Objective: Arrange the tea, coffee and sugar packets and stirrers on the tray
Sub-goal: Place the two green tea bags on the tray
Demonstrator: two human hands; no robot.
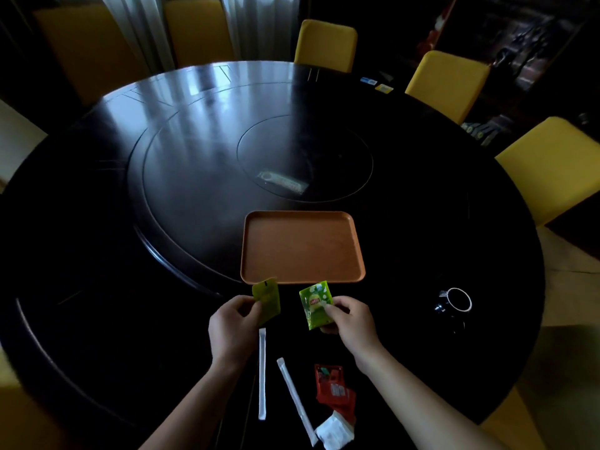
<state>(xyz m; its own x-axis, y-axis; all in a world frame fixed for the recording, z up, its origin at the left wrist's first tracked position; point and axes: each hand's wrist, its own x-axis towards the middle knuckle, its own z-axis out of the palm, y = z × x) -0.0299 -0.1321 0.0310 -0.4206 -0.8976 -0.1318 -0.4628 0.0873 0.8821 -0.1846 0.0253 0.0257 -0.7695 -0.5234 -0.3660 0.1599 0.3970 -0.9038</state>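
Note:
An empty brown tray [302, 248] lies on the dark round table. Just in front of its near edge, my left hand [232, 329] holds a green tea packet [268, 300] with its plain back showing. My right hand [349, 321] grips a second green tea packet [316, 305], printed side up. Both packets are held above the table, short of the tray. Between my forearms lie two white wrapped stirrers [262, 373] [296, 399], red coffee packets [332, 386] and white sugar packets [334, 431].
A dark cup with a white rim [456, 300] stands to the right of the tray. A raised turntable [227, 164] fills the table's middle, with a small wrapped item [282, 181] on it. Yellow chairs [324, 43] ring the far and right sides.

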